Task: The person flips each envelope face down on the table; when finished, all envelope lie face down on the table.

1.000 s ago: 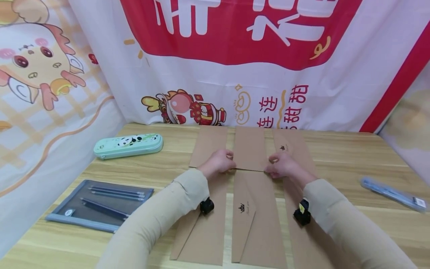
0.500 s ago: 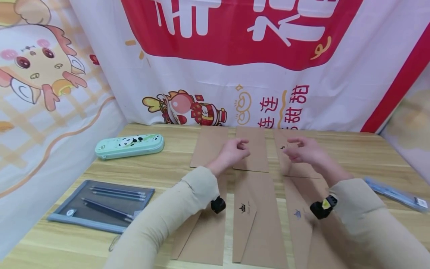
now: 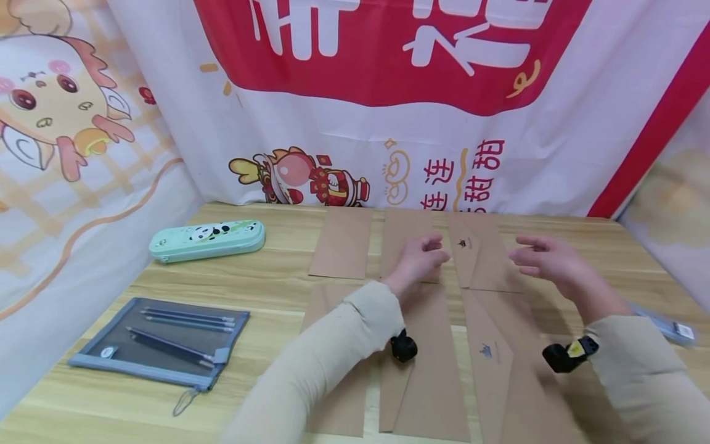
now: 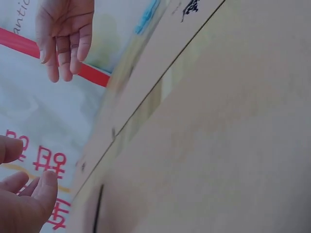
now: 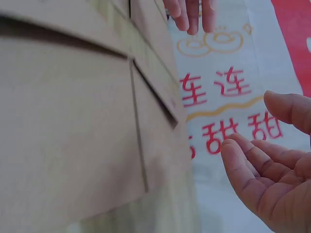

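A printed cloth (image 3: 310, 120) is hanging beyond the table (image 3: 277, 283). Six brown envelopes (image 3: 344, 243) are lying on it in two rows of three, near and far. A mesh pouch (image 3: 113, 333) is resting at near left, and a green pencil case (image 3: 208, 242) is sitting at far left. Both hands are holding nothing, their fingers bending loosely: the left hand (image 3: 418, 259) is hovering over the far middle envelope, the right hand (image 3: 554, 262) right of the far right one. Pencils (image 3: 172, 346) are showing through the pouch.
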The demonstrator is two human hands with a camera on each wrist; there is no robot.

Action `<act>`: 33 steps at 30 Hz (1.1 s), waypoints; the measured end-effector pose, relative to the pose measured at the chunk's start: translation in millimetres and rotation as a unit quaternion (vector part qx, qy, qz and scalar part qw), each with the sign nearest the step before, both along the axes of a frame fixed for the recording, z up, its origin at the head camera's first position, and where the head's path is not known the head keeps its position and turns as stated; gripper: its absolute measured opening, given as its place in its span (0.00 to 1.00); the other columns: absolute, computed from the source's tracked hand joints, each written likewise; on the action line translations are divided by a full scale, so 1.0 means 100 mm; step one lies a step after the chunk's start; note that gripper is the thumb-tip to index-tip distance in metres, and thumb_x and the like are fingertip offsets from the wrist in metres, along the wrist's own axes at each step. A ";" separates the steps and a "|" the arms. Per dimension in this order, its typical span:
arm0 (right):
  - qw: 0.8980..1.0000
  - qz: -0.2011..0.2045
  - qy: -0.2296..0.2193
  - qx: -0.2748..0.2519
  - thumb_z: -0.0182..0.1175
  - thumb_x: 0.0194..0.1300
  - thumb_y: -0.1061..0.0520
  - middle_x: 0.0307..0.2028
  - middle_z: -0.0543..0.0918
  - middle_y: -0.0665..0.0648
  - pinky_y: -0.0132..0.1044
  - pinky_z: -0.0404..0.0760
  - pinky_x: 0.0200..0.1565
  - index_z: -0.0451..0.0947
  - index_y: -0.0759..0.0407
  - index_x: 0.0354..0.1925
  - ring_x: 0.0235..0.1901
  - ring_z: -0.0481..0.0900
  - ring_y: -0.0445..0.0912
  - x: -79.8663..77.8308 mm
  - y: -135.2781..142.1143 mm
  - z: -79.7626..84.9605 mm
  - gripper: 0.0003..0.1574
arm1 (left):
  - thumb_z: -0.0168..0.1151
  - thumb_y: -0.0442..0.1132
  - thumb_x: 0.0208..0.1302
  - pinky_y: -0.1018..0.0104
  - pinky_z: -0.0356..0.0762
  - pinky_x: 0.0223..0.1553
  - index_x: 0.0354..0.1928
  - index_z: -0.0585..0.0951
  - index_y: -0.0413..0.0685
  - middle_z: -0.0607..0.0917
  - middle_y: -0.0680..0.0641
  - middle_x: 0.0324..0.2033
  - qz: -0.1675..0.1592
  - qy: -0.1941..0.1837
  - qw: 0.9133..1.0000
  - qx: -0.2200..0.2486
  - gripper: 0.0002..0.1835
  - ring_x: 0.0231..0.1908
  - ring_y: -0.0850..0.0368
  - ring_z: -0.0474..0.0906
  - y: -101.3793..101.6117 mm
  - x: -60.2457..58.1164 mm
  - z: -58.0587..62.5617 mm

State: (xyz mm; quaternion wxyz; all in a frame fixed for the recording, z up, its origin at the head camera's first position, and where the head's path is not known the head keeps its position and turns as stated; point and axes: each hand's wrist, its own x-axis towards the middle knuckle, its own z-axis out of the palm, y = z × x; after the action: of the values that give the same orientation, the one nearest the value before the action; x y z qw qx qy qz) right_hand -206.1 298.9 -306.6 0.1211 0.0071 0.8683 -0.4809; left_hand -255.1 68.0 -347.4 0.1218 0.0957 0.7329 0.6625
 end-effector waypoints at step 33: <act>0.990 -0.002 -0.059 -0.131 0.50 0.68 0.59 0.61 0.63 0.69 0.30 0.78 0.48 0.38 0.75 0.68 0.41 0.75 0.29 -0.10 0.25 -0.48 0.43 | 0.61 0.24 0.50 0.60 0.71 0.56 0.55 0.77 0.48 0.79 0.47 0.51 0.058 -0.115 0.992 0.003 0.28 0.54 0.51 0.72 0.37 0.04 -0.18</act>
State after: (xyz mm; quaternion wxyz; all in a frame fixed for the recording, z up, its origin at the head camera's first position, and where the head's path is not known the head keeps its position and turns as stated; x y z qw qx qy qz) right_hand -216.0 323.9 -354.8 0.1711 0.0212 0.7892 -0.5895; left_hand -250.7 105.1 -365.5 0.1668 -0.0235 0.7161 0.6774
